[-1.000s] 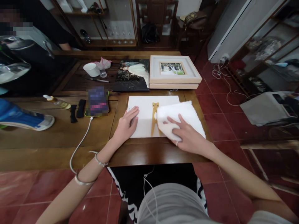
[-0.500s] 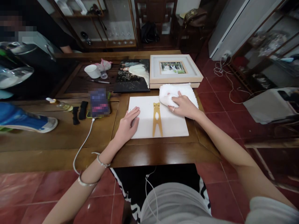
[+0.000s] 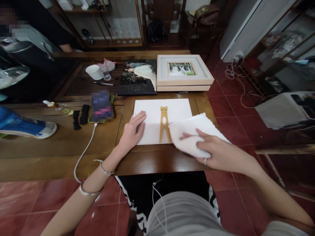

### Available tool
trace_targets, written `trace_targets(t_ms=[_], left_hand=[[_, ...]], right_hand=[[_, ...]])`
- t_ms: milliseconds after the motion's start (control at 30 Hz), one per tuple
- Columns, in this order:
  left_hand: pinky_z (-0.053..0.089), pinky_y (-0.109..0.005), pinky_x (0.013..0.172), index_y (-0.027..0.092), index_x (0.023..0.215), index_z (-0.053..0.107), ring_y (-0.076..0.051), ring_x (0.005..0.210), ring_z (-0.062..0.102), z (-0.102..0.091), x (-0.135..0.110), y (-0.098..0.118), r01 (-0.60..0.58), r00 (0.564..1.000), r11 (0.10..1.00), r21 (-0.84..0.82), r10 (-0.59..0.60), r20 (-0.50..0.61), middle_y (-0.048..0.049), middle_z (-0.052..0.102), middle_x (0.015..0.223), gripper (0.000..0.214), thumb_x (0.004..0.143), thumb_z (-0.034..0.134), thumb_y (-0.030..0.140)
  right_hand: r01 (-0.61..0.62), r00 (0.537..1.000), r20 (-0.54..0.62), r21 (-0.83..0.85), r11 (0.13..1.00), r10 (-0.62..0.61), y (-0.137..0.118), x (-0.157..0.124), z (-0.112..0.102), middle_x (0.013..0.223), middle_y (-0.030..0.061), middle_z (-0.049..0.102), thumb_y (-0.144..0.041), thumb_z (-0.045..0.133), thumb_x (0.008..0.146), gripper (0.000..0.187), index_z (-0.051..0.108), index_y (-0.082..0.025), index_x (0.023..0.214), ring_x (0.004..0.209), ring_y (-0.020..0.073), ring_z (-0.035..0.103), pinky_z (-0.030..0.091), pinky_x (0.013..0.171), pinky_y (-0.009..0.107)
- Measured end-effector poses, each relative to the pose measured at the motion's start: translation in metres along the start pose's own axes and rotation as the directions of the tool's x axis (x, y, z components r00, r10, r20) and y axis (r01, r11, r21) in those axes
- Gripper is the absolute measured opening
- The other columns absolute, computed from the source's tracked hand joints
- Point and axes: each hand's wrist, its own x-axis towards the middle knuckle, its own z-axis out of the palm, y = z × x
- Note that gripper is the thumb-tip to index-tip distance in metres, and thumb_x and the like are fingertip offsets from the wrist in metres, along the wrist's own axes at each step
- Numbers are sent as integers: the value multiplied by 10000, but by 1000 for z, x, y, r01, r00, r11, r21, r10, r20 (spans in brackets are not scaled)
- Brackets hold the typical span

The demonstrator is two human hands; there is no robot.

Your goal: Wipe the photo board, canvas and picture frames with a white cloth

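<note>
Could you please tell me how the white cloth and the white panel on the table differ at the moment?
Shape: the white cloth is bunched and folded with uneven edges, while the white panel lies flat with straight edges.
Handling: the right hand grips the cloth; the left hand rests spread on the panel.
Visibility: the cloth hides the panel's near right corner.
Shared: the cloth and the panel are both white.

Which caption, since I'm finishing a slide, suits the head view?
Left hand on white board with forked yellow shape; right hand holding white cloth.
</note>
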Motion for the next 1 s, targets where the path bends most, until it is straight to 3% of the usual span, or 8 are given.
trace_targets(t_ms=[100,167,233,333,467,600,833,1000], left_hand=[[343,-503,1158,146,1229,650,-261,1307,525,0,0,0,2,1000,1000,-2,-2,0,-134,610,1342,345,948,473,236],[349,-495,1157,155,1229,649,-252,1304,528,-1,0,1,-1,1000,1000,2,1,-3,-123,613,1341,343,948,472,241],[351,-493,1157,165,1228,649,-247,1305,527,-1,0,2,-2,1000,1000,9,2,0,-114,615,1341,340,949,472,244],[353,-504,1151,159,1223,651,-252,1303,529,-1,1,2,-3,1000,1000,11,3,4,-118,615,1339,337,951,472,248],[353,-511,1149,145,1220,652,-257,1301,531,-1,1,1,-5,1000,1000,1,5,0,-129,614,1337,338,952,473,246],[346,-501,1155,144,1227,650,-256,1302,530,0,0,0,-5,1000,1000,4,5,3,-131,614,1337,345,948,472,244],[330,-485,1169,164,1231,647,-240,1313,520,-1,1,3,17,1000,1000,13,-17,17,-110,606,1352,351,952,456,260],[331,-469,1170,165,1229,648,-227,1316,517,-1,1,3,19,1000,999,28,-19,15,-115,606,1349,354,952,448,255]], right_hand=[[-78,976,-214,-123,989,50,16,12,-20,1346,80,606,-26,513,755,203,506,-224,710,1203,307,601,567,872,386],[-70,934,-358,-192,979,-3,27,28,-29,1426,43,539,19,460,755,255,521,-226,721,1295,298,524,520,977,429],[-50,898,-434,-264,963,-72,37,49,-31,1508,26,449,52,411,766,304,554,-215,738,1417,309,364,384,1110,544],[-27,926,-363,-342,939,-105,53,84,-16,1566,56,362,96,384,738,376,620,-182,827,1477,350,193,193,1131,712],[-19,981,-189,-334,942,-47,67,113,16,1555,111,369,90,451,653,433,664,-149,944,1460,439,162,191,1068,789],[2,991,-128,-300,954,-42,54,97,31,1541,97,393,72,452,642,453,679,-149,966,1459,438,164,189,1075,784],[90,996,41,-177,980,-84,-7,17,34,1535,48,409,94,423,608,463,690,-176,872,1473,384,150,210,1116,738],[102,995,18,-102,990,-100,3,16,29,1520,47,431,93,394,586,446,652,-179,827,1475,339,176,205,1144,703]])
